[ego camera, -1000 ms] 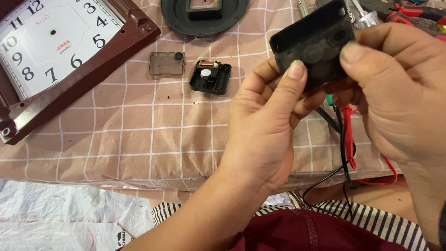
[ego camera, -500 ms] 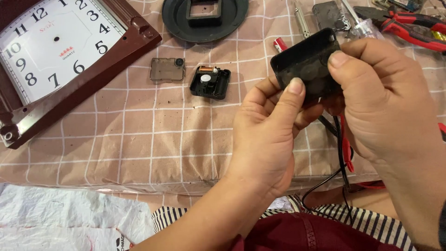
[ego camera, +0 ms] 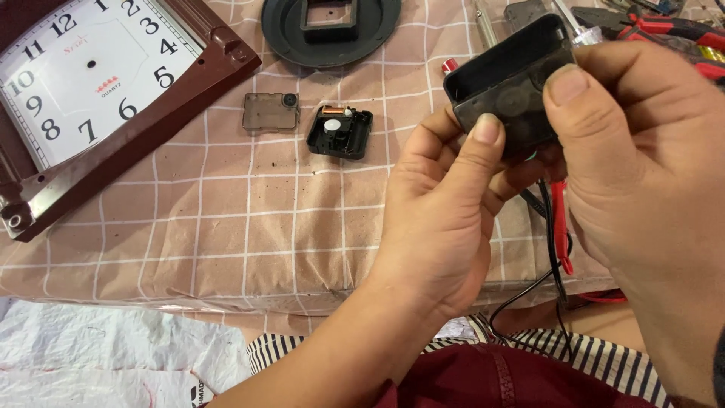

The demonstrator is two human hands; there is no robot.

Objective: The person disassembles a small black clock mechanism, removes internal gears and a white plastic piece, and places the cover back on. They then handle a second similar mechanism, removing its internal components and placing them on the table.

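The left hand (ego camera: 445,211) and the right hand (ego camera: 642,166) are both closed on a small black plastic case (ego camera: 510,83), held up between them above the near right part of the surface (ego camera: 189,249). The left thumb presses on the case's near face and the left fingers curl behind its lower edge; the right thumb lies across its right side, with the rest of that hand wrapped behind. The case is tilted, its open, hollow side turned up and away from the camera.

Just below the hands, red and black wires (ego camera: 555,234) trail over the surface's front edge. Beyond the right hand lie red-handled pliers (ego camera: 664,30), partly hidden by the case and the thumb.

Further left, well apart from the hands, a small black clock movement (ego camera: 340,132) rests on the checked pink cloth, its white gear and copper coil showing. Just beside it on the left lies a translucent grey cover plate (ego camera: 270,112). Behind these sits a round black plastic disc with a square opening (ego camera: 332,26). At the far left a brown-framed wall clock (ego camera: 98,98) lies face up with no pointers on its white dial.
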